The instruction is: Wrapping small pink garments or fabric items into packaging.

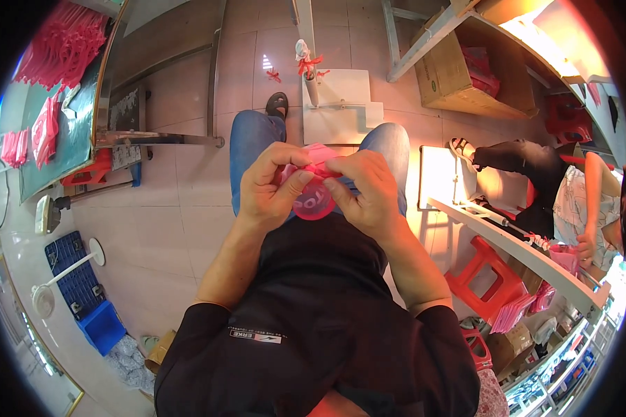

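Note:
Above my lap, both hands grip one pink, see-through plastic item (pixel 314 201) with a rounded lower part that bears printing. Its upper part is a flatter pink flap; I cannot make out its exact kind. My left hand (pixel 271 186) pinches it from the left between thumb and bent fingers. On the opposite side my right hand (pixel 370 189) does the same, its thumb pressed to the top of the round part. The gathered spot between the two hands is partly hidden by the fingers.
A metal post with red ties (pixel 310 67) rises beyond my knees above a white base plate (pixel 341 90). At left, a green-topped table (pixel 76 135) bears pink bundles. A cardboard box (pixel 445 80) stands far right. Nearer are a seated person (pixel 581 201) and a red stool (pixel 487 276).

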Motion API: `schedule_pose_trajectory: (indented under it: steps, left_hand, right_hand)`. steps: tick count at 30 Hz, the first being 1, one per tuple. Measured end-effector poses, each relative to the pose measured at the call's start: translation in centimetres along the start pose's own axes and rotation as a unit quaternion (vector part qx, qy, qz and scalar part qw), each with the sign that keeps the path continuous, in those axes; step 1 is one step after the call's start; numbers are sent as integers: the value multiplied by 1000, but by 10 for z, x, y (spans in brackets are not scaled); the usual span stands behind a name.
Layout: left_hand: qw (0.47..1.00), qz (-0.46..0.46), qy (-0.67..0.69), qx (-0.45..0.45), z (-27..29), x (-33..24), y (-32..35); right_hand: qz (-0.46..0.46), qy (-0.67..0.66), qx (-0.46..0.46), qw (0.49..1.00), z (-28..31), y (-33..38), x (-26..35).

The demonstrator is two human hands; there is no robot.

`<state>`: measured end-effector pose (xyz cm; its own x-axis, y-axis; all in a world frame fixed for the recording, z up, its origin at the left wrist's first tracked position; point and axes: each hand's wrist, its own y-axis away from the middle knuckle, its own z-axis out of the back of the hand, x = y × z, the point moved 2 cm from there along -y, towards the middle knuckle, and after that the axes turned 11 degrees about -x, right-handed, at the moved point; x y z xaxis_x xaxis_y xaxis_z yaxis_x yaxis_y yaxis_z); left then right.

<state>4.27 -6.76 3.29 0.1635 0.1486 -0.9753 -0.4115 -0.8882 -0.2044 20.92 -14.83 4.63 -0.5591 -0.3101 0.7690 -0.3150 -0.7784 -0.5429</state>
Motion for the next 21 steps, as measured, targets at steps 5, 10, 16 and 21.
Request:
schedule_pose_trajectory:
  steps: [5,10,16,21]
  left_hand:
    - [997,22,66,20,-4,3,0]
    - [990,75,119,23,-8,2,2]
    - [979,133,152,15,-9,3,2]
    - [975,171,144,7,-6,5,2]
  right_hand:
    - [91,-10,-26,995,-2,-2,-1]
    - [100,-23,-34,994,-1,-3,1]
    - [93,-33,-15,995,2,-5,3]
    - [86,-38,-24,995,2,-3,0]
